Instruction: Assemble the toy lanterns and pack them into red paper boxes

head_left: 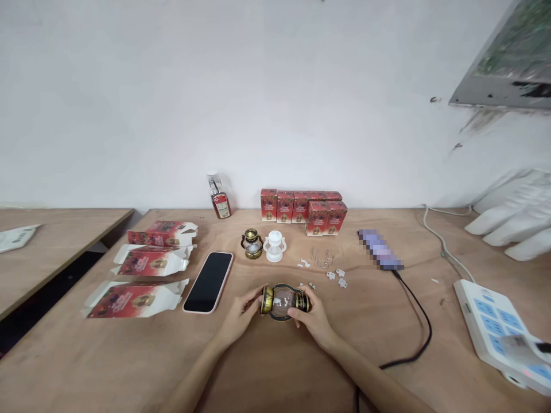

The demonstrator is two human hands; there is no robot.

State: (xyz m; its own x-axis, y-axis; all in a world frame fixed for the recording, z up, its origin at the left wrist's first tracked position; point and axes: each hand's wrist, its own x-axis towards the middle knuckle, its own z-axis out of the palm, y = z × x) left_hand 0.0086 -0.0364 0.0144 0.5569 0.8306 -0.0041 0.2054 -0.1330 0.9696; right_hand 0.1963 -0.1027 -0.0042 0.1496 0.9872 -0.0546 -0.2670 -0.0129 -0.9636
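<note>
Between my two hands a small black-and-gold lantern [283,302] with a clear round middle lies on its side, just above or on the table. My left hand [241,312] grips its gold end, fingers closed round the rim. My right hand [313,317] is closed on the other end, thumb against the clear part. Beyond it stand a similar black-and-gold lantern [252,244] and a white lantern [274,246], both upright. Small white plastic pieces [336,276] and thin wire hooks [322,258] lie to the right of them.
Flat, unfolded red boxes [138,299] lie at the left, beside a phone [209,282]. Several red boxes [269,205] and a bottle [219,198] stand by the wall. At the right are a second phone [379,249] on a black cable [424,321] and a white power strip [488,321].
</note>
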